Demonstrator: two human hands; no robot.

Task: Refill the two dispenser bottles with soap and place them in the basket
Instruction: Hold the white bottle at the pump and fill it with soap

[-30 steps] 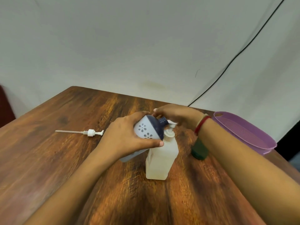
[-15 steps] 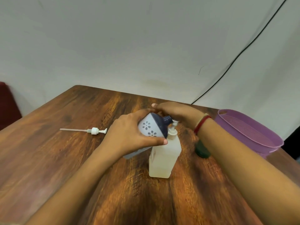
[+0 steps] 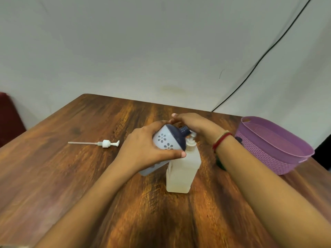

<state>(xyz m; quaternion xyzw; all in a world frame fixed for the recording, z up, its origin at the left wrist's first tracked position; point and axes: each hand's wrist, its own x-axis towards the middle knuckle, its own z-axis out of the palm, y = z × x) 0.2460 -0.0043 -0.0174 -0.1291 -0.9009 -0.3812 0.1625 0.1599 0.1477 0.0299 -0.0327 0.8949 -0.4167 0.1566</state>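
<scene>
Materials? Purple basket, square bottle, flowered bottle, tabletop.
Purple basket: moulded plastic by the look, matte, woven-pattern wall.
Square bottle: frosted translucent plastic; pale liquid shows through.
Flowered bottle: probably opaque plastic, smooth white body, navy top.
Tabletop: wood grain, slight sheen; solid wood or laminate, cannot tell.

Legible markings: none found.
We read no text, brand or number; the white-and-navy bottle [image 3: 163,140] carries only printed flower motifs, no lettering.

a black cable [image 3: 258,62] runs down the white wall [image 3: 125,42]. a dark red object [image 3: 9,119] stands left of the wooden table [image 3: 71,176].
</scene>
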